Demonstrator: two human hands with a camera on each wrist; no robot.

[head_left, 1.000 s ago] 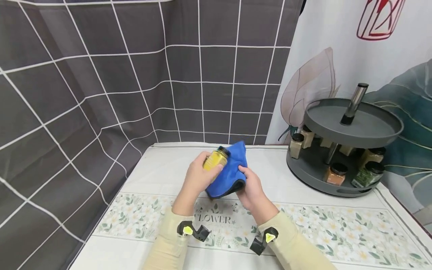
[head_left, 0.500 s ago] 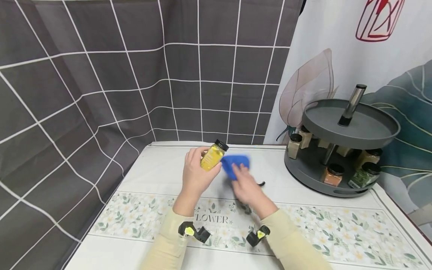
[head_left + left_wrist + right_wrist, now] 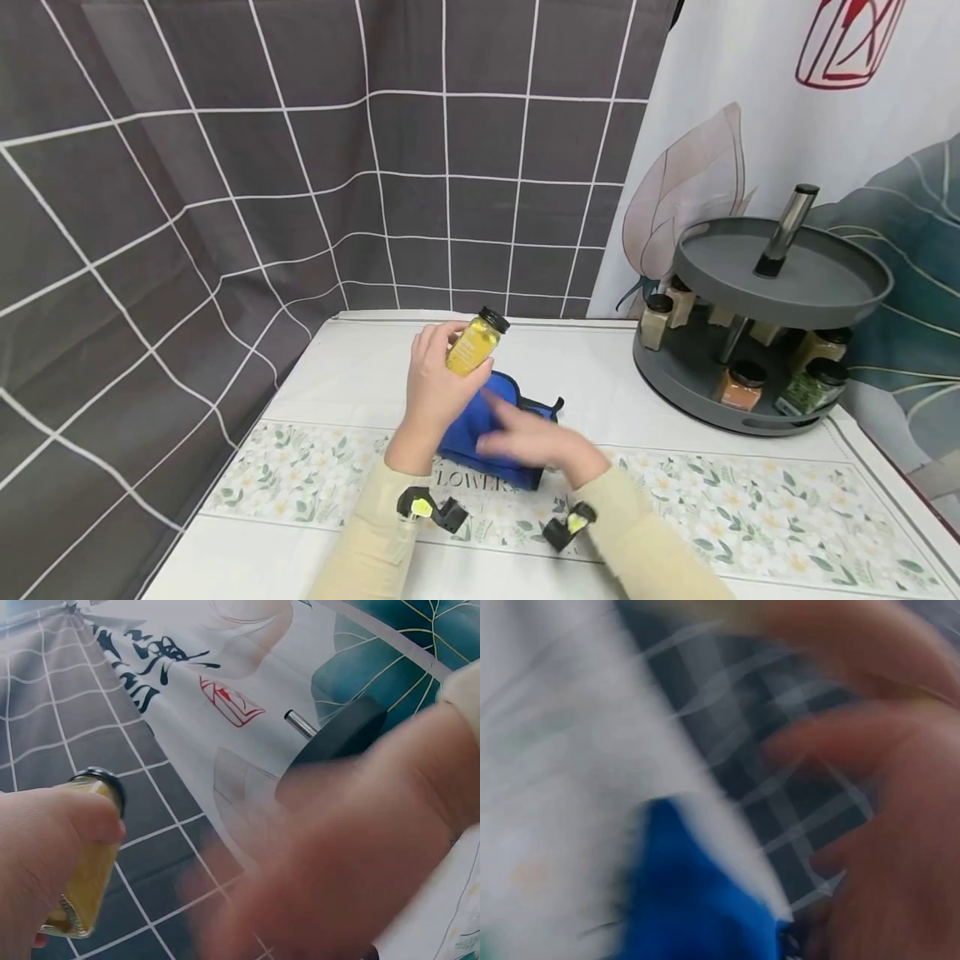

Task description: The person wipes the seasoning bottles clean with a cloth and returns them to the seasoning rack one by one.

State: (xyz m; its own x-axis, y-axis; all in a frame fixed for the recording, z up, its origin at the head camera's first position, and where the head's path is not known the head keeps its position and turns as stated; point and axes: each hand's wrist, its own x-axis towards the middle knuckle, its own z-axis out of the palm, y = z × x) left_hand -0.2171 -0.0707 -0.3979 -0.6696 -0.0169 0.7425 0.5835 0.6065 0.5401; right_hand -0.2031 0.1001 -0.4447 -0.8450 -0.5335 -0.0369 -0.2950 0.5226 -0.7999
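Observation:
My left hand grips a small glass jar of yellow spice with a black lid, tilted, above the table. In the left wrist view the same jar stands in the fingers, its lid upward. A blue cloth with black edging lies on the table below, partly covered by both hands. My right hand, blurred by motion, is over the cloth with its fingers extended and nothing in them. The right wrist view shows the blue cloth apart from the blurred right hand.
On the right stands a grey two-tier turntable rack, its upper tray bare. Several spice jars sit on its lower tray, among them an orange one and a green one. A dark checked curtain hangs behind the white table.
The right hand has let go of the blue cloth, which now lies on the table. The left hand has kept the jar, shifting it slightly up and away from the cloth.

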